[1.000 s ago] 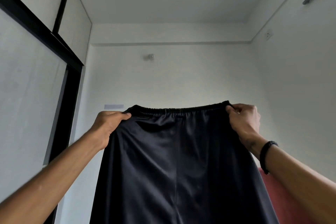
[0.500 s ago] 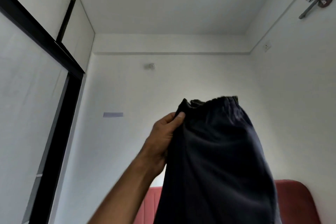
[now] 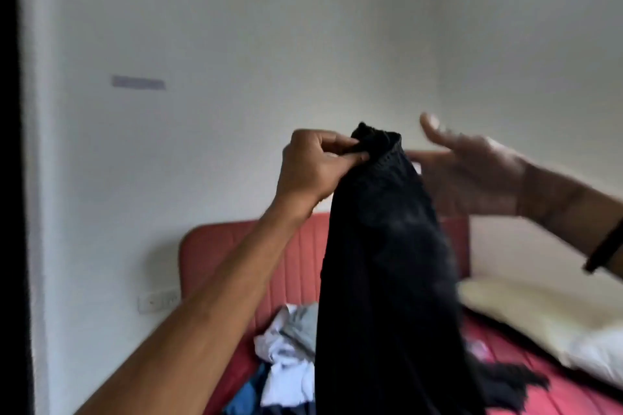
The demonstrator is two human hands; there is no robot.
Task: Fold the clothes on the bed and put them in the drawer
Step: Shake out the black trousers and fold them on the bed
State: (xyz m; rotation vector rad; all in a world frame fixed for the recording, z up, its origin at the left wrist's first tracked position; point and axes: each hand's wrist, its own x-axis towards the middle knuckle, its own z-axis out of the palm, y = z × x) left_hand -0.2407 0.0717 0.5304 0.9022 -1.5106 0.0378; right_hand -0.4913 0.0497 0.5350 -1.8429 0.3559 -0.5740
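Note:
A black garment (image 3: 384, 263) with an elastic waistband hangs doubled lengthwise in front of me, its lower end trailing onto the bed. My left hand (image 3: 312, 167) pinches the gathered waistband at the top. My right hand (image 3: 472, 165), blurred, is just right of the waistband with its fingers spread and nothing in it. A heap of white, grey and blue clothes (image 3: 286, 357) lies on the red bed (image 3: 573, 394) below.
A red padded headboard (image 3: 236, 253) stands against the white wall. A cream pillow (image 3: 553, 317) lies on the right of the bed. A wall socket (image 3: 158, 301) is left of the headboard. A dark frame (image 3: 13, 178) runs down the left edge.
The waistband, stretched wide between both hands, was brought together into my left hand. My right hand has let go and drawn away to the right. My view has dropped toward the bed.

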